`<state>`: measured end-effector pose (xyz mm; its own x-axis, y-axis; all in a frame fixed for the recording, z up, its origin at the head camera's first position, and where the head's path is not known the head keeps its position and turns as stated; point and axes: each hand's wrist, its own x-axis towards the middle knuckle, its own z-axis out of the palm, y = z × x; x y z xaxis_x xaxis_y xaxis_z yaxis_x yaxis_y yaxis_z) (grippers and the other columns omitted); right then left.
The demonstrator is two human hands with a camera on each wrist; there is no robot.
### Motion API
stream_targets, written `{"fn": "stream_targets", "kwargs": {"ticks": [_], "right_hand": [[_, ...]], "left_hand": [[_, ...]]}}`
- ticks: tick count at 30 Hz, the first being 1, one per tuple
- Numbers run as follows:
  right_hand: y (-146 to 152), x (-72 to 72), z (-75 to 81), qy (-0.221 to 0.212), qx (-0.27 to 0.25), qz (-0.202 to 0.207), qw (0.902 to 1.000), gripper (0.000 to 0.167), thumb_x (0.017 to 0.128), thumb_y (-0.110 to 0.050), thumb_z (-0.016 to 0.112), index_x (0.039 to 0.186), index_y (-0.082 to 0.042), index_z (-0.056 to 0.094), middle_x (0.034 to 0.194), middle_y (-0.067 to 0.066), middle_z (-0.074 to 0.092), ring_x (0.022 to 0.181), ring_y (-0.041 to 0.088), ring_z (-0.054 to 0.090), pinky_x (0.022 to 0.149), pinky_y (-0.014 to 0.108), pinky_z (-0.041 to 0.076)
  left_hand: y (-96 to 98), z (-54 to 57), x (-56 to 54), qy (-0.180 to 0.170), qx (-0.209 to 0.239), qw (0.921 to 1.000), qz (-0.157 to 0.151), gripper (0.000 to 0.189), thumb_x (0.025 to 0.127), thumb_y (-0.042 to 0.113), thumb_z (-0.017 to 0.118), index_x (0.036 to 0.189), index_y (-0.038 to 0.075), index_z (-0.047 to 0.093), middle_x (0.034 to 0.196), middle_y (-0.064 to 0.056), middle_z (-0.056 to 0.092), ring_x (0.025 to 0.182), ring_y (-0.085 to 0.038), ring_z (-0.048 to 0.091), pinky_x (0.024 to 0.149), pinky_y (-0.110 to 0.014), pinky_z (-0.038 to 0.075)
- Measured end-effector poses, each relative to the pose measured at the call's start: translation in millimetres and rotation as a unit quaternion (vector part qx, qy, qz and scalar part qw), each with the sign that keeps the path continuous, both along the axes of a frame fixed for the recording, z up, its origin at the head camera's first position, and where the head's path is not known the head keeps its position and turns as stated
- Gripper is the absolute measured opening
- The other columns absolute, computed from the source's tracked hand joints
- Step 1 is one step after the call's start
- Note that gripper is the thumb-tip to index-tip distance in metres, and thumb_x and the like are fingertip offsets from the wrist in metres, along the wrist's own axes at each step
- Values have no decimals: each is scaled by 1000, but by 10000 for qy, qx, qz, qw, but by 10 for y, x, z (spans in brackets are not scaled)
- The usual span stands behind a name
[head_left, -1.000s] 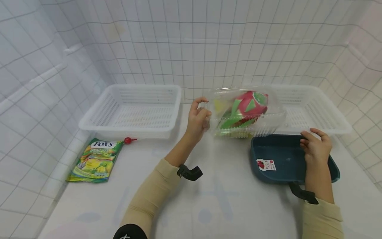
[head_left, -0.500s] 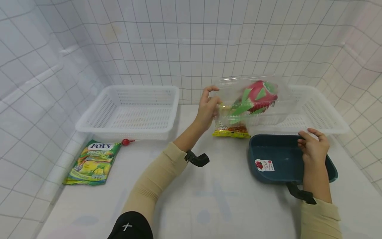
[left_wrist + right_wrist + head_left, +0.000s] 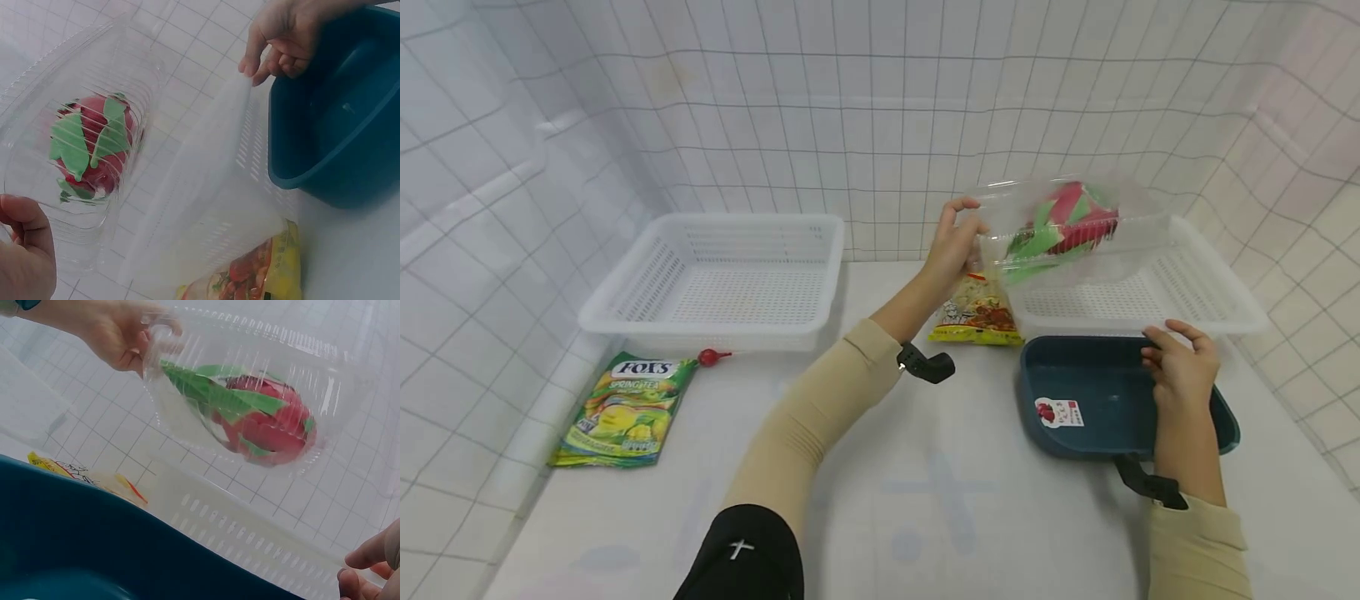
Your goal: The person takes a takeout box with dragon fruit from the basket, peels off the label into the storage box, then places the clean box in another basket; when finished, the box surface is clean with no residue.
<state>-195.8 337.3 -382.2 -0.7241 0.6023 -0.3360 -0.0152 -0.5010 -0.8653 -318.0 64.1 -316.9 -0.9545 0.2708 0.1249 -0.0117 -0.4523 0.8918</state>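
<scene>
My left hand [image 3: 953, 250] pinches the near end of a clear plastic clamshell box [image 3: 1000, 218], holding it up and tilted over the right white basket [image 3: 1213, 287]. A pink dragon fruit [image 3: 1078, 221] with green scales lies inside the box and shows through its ribbed walls. My right hand [image 3: 1183, 367] reaches across the dark blue basin [image 3: 1112, 396], and its thumb and finger pinch the basket's near rim. The left wrist view shows these fingertips [image 3: 249, 67] at the rim. The basin sits right in front of the basket.
A yellow snack packet [image 3: 976, 321] lies against the right basket's left side. Another white basket [image 3: 752, 333] stands at the back left. In front of it are a green-and-yellow FOX'S candy bag [image 3: 625, 408] and a small red item [image 3: 709, 357]. White gridded walls surround the table [image 3: 880, 500].
My left hand has moved right and up with the clamshell box, bringing it over the right basket and uncovering the yellow packet. The right hand has stayed at the basket rim.
</scene>
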Motion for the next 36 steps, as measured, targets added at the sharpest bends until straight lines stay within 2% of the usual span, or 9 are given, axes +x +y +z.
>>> {"fn": "stream_targets", "kwargs": {"ticks": [6, 11, 15, 19, 23, 24, 29, 33, 36], "right_hand": [[-6, 2, 16, -40, 120, -34, 9999, 32, 83, 4, 72, 103, -12, 53, 68, 3, 60, 42, 13, 54, 40, 22, 45], [-40, 16, 22, -124, 179, -130, 9997, 29, 83, 5, 70, 100, -12, 54, 65, 3, 59, 40, 13, 54, 39, 22, 45], [-69, 9, 31, -135, 163, -73, 9997, 29, 83, 6, 71, 99, -13, 55, 61, 2, 60, 39, 12, 54, 39, 22, 45], [-85, -2, 40, -125, 197, -29, 9997, 29, 83, 5, 71, 99, -13, 55, 62, 2, 59, 40, 12, 54, 40, 22, 45], [-88, -8, 38, -57, 196, -41, 9998, 28, 83, 6, 70, 98, -12, 54, 61, 2, 59, 38, 12, 53, 39, 21, 44], [-87, -7, 36, -46, 200, -43, 9998, 28, 83, 6, 70, 98, -12, 54, 61, 2, 59, 38, 12, 53, 39, 21, 44], [-83, 11, 14, -19, 219, 35, 9998, 28, 84, 5, 70, 100, -12, 53, 64, 2, 61, 39, 13, 52, 39, 22, 45], [-70, 21, 12, -11, 249, 46, 9997, 29, 84, 4, 71, 101, -12, 53, 64, 1, 61, 39, 12, 52, 39, 22, 44], [-63, 20, 16, -2, 259, 42, 9997, 30, 83, 4, 71, 100, -12, 53, 64, 1, 61, 39, 12, 52, 39, 21, 44]], "left_hand": [[187, 4, -79, 297, -448, 9985, 117, 30, 95, 3, 48, 123, 14, 44, 56, 1, 38, 43, -8, 25, 44, -22, 29], [298, -30, -132, 295, -470, 9984, 64, 36, 94, 1, 50, 128, 11, 44, 57, 0, 39, 43, -7, 25, 43, -22, 28], [371, -38, -160, 436, -621, 9971, 46, 35, 95, 3, 49, 129, 10, 44, 61, -1, 44, 43, -7, 24, 45, -21, 32], [464, -50, -150, 600, -989, 9933, 39, 31, 95, 7, 50, 126, 13, 45, 64, -4, 49, 42, -8, 23, 45, -23, 33], [566, -107, -98, 688, -1335, 9886, 82, 28, 95, 8, 50, 122, 16, 46, 84, -10, 62, 42, -9, 25, 46, -25, 34], [593, -128, -80, 686, -1426, 9873, 107, 28, 95, 8, 51, 122, 17, 47, 83, -10, 61, 43, -9, 25, 46, -26, 34], [738, -241, 14, 643, -2105, 9747, 394, 32, 93, 14, 56, 125, 19, 49, 58, -2, 43, 42, -10, 27, 43, -25, 33], [847, -272, 89, 849, -2695, 9576, 558, 32, 94, 20, 57, 125, 18, 50, 60, -1, 44, 43, -12, 29, 43, -24, 32], [927, -293, 125, 909, -2940, 9490, 692, 29, 94, 22, 59, 121, 19, 51, 69, -2, 48, 46, -13, 32, 46, -25, 33]]}}
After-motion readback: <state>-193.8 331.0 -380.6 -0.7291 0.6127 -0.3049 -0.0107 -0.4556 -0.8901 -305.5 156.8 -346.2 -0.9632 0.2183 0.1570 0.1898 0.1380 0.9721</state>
